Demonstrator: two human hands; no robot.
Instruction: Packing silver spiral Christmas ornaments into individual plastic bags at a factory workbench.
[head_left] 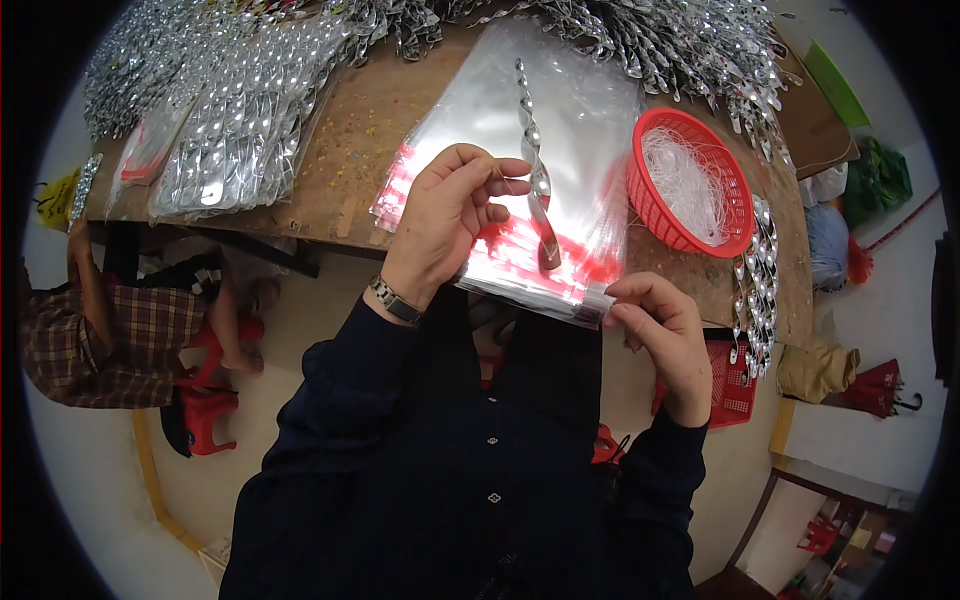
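Note:
A stack of clear plastic bags with red-and-white printed ends lies on the table in front of me. On top rests one silver twisted foil strip, lengthwise, its wider end toward me. My left hand is above the stack, thumb and index finger pinched together at the strip's left side. Whether a thin thread is in that pinch is too small to tell. At the stack's near right corner my right hand pinches the edge of a bag between thumb and fingers.
Right of the stack stands a red plastic basket of clear threads. Silver twisted strips pile along the far side; bagged strips lie left. More strips hang over the right edge. A person in a plaid shirt sits at left.

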